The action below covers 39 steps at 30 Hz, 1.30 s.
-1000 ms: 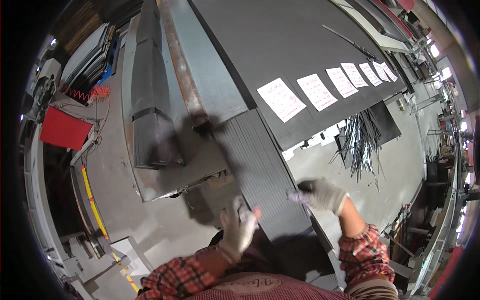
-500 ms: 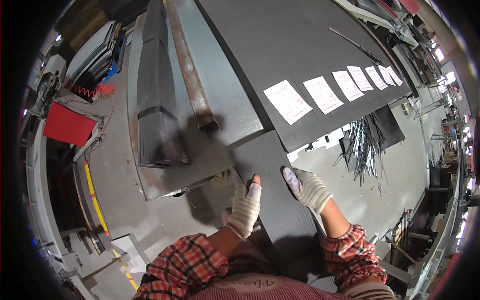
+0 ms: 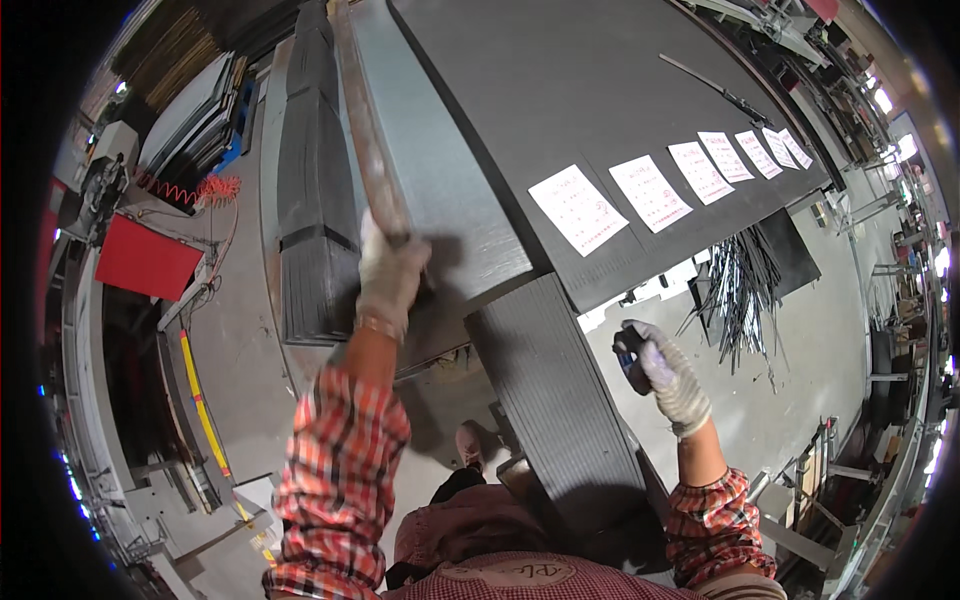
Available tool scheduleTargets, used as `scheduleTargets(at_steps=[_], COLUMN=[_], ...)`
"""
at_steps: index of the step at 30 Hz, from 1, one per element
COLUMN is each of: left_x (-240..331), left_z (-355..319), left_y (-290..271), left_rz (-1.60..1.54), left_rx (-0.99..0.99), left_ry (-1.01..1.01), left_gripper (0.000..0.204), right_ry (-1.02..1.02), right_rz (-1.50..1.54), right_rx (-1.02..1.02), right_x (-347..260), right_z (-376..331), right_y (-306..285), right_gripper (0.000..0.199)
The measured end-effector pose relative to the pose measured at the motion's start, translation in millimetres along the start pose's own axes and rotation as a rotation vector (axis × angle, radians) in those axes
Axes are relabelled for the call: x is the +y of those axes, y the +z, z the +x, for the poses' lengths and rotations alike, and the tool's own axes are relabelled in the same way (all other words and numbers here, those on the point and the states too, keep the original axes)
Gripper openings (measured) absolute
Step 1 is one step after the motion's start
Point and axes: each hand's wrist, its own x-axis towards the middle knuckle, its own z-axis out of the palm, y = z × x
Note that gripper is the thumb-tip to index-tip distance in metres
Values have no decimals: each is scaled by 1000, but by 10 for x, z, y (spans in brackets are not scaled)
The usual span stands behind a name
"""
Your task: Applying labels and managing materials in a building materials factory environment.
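Observation:
My left hand (image 3: 390,278), in a pale knitted glove, is closed around the near end of a long, rust-marked metal bar (image 3: 368,150). The bar runs away across a blue-grey sheet (image 3: 450,190). Over to the right, my gloved right hand (image 3: 675,385) holds a small black rounded object (image 3: 632,357) with a bit of blue on it. Its exact kind cannot be made out. Between my arms lies a stack of ribbed dark grey strips (image 3: 555,390), slanting from the table edge toward my body; neither hand touches it.
A strapped bundle of dark strips (image 3: 315,210) lies left of the bar. White printed sheets (image 3: 578,210) line the edge of a dark panel (image 3: 520,60), with a thin dark tool (image 3: 715,92) beyond. Thin offcuts (image 3: 742,290) hang at right. A red panel (image 3: 148,257) stands left.
My left hand has left the ribbed stack and moved forward and left onto the bar's end. My right hand has moved right, off the stack, and now holds the black object.

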Motion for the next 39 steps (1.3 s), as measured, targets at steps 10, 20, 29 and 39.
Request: scheduleTargets(at_steps=[10,20,29,39], left_x=[245,1060,-929,-1696], left_z=[-873,-1398,-1428,-1413], left_y=[206,-278,131,133], left_rz=[-253,-54,-216,-575], left_rx=[306,-404,-357,-738], left_ry=[30,-133,-338,-683], left_gripper=[68,8,19,42], right_ry=[-313,-461,-14,120], right_rz=[247,-206,-183,250], right_rx=[-340,-921,-591,-523], right_x=[-479,-1644,725,100], right_z=[-239,259,1091,402], right_y=[-47,173,-99,404], right_gripper=[102,74,43,77])
